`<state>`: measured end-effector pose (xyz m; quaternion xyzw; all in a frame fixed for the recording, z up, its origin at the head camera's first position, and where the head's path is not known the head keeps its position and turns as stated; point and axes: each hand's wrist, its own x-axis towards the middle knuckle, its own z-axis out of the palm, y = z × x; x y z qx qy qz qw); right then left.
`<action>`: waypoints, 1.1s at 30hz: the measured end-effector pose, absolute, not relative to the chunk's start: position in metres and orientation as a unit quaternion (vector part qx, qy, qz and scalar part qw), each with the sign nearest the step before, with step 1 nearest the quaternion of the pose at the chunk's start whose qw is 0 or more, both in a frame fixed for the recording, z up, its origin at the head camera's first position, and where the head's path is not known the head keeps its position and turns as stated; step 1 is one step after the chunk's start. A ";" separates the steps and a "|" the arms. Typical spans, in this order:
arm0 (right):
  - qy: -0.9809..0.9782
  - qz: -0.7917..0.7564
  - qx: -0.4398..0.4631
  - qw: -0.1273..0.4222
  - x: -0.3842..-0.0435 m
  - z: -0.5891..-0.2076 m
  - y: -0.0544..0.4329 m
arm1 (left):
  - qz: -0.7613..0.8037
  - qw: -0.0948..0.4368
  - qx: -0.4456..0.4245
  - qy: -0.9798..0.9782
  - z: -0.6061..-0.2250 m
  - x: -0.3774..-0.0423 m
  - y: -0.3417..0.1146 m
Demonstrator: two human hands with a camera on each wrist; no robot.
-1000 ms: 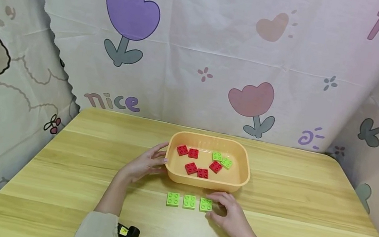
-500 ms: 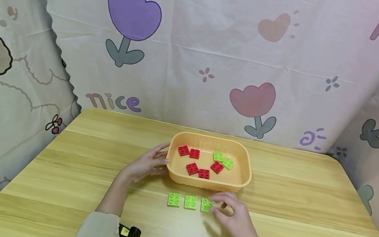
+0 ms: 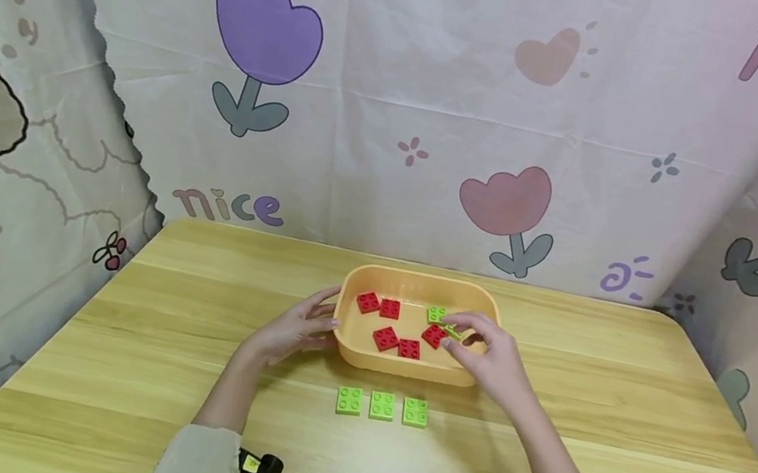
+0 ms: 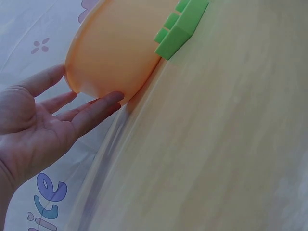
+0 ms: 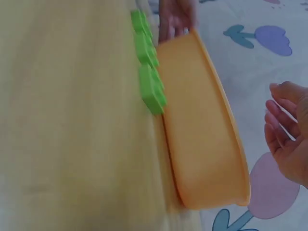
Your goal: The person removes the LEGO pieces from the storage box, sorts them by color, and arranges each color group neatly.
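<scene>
An orange plastic tray (image 3: 347,350) holds several red building bricks (image 3: 385,338) and two green ones, one green brick (image 3: 436,314) near its back wall. Against the tray's left end rests my left hand (image 3: 292,329), its fingers fairly straight; the left wrist view shows the fingertips (image 4: 113,96) along the tray's outer wall. My right hand (image 3: 496,360) hovers over the tray's right part, thumb and forefinger apart, partly hiding the other green brick. In the right wrist view the thumb and fingers are loosely bent with nothing between them.
Three green bricks stand in a row in front of the tray: a left one (image 3: 349,401), a middle one (image 3: 383,406) and a right one (image 3: 415,412). They sit on the wooden table (image 3: 121,360). A printed cloth (image 3: 399,37) hangs behind.
My right hand has left the right green brick of the front row and moved up and back over the tray. My left hand stays at the tray's left end.
</scene>
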<state>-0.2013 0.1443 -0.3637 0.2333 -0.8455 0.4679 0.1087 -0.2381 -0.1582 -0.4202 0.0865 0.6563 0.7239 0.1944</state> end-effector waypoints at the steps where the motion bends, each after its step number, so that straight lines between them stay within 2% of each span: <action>1: -0.847 0.465 0.234 0.107 -0.210 -0.367 0.146 | 0.725 0.194 0.087 0.655 -0.420 -0.238 -0.158; 13: -0.866 0.444 0.217 0.080 -0.261 -0.381 0.148 | 0.725 0.189 0.089 0.656 -0.419 -0.236 -0.157; 33: -0.900 0.386 0.199 0.028 -0.291 -0.397 0.141 | 0.724 0.187 0.081 0.659 -0.420 -0.237 -0.157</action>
